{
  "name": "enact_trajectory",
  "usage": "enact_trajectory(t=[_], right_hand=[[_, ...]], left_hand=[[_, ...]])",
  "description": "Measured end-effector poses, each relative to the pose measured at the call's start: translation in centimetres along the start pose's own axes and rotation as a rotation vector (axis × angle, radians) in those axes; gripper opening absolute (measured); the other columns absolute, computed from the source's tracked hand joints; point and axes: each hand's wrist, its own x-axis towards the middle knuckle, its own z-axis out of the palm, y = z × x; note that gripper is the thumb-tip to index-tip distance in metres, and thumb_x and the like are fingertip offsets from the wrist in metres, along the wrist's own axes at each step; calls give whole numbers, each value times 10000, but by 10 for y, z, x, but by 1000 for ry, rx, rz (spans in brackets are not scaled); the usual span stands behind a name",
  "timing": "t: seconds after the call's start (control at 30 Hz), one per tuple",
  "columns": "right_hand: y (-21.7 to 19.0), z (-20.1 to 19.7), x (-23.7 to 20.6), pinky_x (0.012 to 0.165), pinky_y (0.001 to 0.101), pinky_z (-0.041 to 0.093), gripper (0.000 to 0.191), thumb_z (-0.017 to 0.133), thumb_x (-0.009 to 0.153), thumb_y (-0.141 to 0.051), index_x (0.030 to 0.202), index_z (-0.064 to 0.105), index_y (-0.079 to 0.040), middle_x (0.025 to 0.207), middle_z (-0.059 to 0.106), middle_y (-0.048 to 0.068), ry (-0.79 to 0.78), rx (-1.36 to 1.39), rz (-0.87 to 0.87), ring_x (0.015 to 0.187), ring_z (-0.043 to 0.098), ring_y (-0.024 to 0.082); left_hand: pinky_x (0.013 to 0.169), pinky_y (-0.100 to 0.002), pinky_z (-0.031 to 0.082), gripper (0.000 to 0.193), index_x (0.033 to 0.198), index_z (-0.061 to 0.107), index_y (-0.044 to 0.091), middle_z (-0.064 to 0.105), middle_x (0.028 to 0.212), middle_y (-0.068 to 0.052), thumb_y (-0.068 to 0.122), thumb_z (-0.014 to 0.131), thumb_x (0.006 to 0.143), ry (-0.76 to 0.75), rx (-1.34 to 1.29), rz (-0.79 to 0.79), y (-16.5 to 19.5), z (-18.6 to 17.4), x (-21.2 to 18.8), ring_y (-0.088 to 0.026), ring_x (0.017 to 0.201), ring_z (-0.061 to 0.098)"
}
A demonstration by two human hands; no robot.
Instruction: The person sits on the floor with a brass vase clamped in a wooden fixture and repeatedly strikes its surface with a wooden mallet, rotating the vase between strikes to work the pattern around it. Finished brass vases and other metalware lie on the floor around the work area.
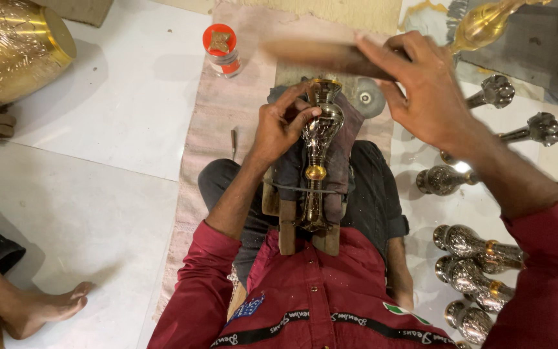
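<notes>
A slim brass vase-shaped piece with engraved silver patterning lies lengthwise on a wooden block held between my legs. My left hand rests on its upper part, fingers pinched beside the neck; whether a small tool is in the fingers is hidden. My right hand is raised above it, gripping a wooden mallet that is blurred with motion. A dark cloth pads the piece.
Several finished engraved brass pieces lie on the white floor at right. A large brass pot sits at top left. A small red-capped jar stands on the pink mat. Another person's bare foot is at lower left.
</notes>
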Motion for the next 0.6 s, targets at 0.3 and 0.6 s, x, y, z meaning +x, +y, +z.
enact_trajectory(t=[0.3,0.6], right_hand=[[0,11,-8,988,444,514,662,634,974,-106,1581,466,-311,1260,541,68,-7,202,156,1065,569,203],[12,14,-16,1057,464,463,609,685,1035,-54,1597,539,-238,1255,583,137,98,-148,-135,1120,560,270]], left_hand=[[714,-214,558,477,1404,632,49,747,895,-16,26,782,952,-30,31,23,1,-5,4,-29,804,643],[672,-201,543,483,1411,632,89,753,880,-15,38,784,955,-96,12,9,0,-10,8,-14,790,641]])
